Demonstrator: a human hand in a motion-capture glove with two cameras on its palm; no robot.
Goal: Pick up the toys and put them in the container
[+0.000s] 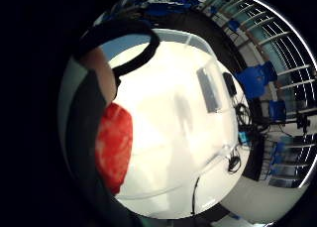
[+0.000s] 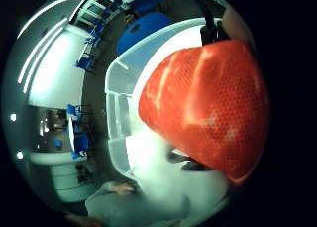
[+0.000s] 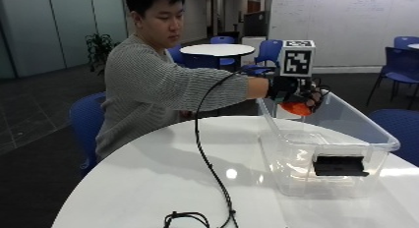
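The gloved right hand (image 3: 292,96) has its fingers curled around 1 orange toy (image 3: 296,108), held directly above the clear container (image 3: 367,127) on the tabletop (image 3: 150,179).

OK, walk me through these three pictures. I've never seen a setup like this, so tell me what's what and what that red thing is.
No machine here: a person sits at a round white table and works with the right hand, which wears a black glove. The ordinary picture is taken from a camera beside the table. The two round pictures come from small cameras on that hand's palm, one by the thumb, one by the little finger, looking out at whatever the hand is over. On the table stands a clear plastic container with a black latch on its front. The gloved hand holds an orange-red toy above the container's open top; that is the red shape filling the thumb-side picture.
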